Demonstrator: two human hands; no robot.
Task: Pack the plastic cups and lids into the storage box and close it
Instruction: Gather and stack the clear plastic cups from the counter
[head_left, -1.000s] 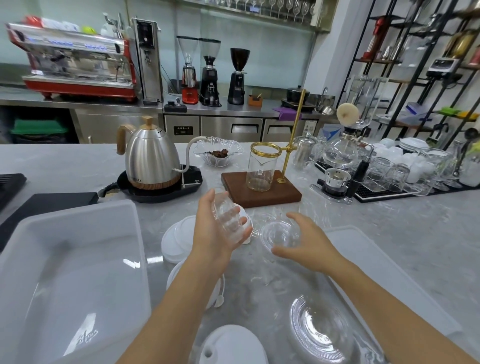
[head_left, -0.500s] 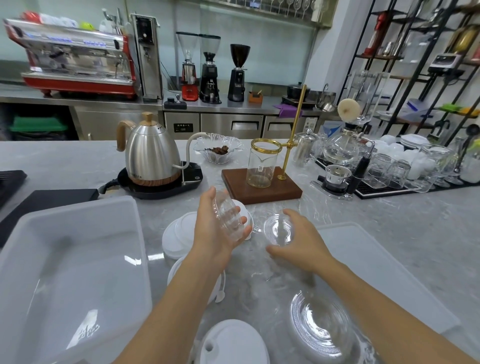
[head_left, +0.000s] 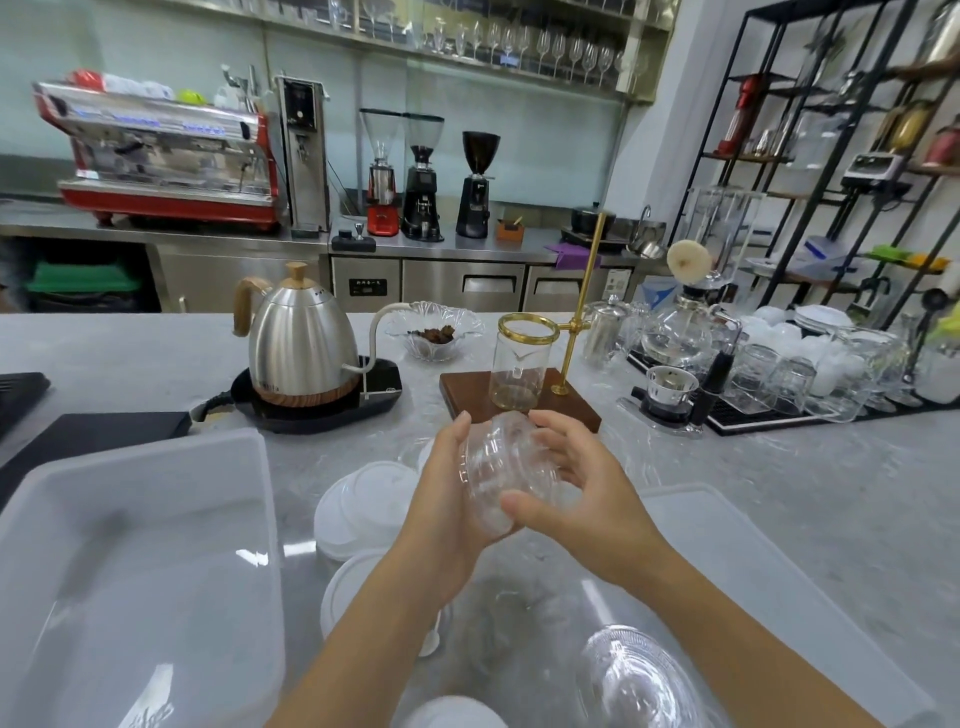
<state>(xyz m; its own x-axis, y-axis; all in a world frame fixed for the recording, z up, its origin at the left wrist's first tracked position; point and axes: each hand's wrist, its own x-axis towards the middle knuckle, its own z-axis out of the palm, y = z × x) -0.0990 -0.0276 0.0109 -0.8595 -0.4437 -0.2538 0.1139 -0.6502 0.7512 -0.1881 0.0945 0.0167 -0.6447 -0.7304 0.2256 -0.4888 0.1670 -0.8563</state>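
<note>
Above the counter's middle, my left hand and my right hand both grip clear plastic cups, pressed together between the palms. The translucent white storage box stands open at the left, with nothing inside it. Its flat lid lies on the counter at the right, partly under my right arm. White lids lie stacked beside my left wrist, another white lid is at the bottom edge, and a clear domed lid rests near my right forearm.
A steel kettle on a black base stands behind the box. A wooden stand with a glass beaker is just beyond my hands. Glassware and a siphon brewer crowd the right side. Black trays lie at the left.
My right hand lifted a clear cup off the counter and brought it left against the cup in my left hand. Both hands now hold them together.
</note>
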